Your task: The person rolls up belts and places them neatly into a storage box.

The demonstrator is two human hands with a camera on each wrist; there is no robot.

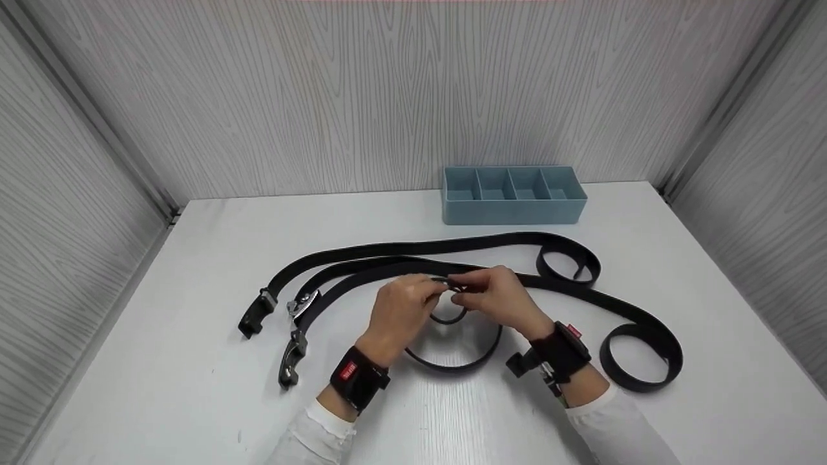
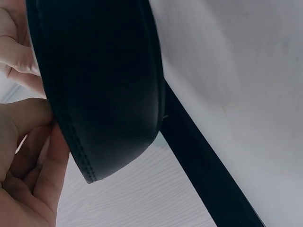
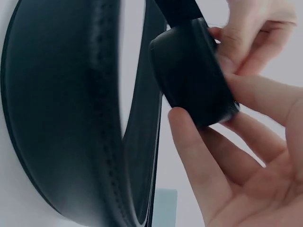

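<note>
The left hand [image 1: 399, 313] and right hand [image 1: 502, 298] pinch the belt's [image 1: 452, 369] coiled end; its wider loop bows toward 6 o'clock. The tray [image 1: 510, 213] stands at 1 o'clock. Belt likely light, springy, smooth: hold coil edges.

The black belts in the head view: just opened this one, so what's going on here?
A person is working on a black belt. The left grip and right grip together pinch a small coil of it, and a wider loop of the same strap curves around below. Two other belts lie on the white table, their right ends coiled. Three buckles lie at the left, and a blue compartment box stands behind.
</note>
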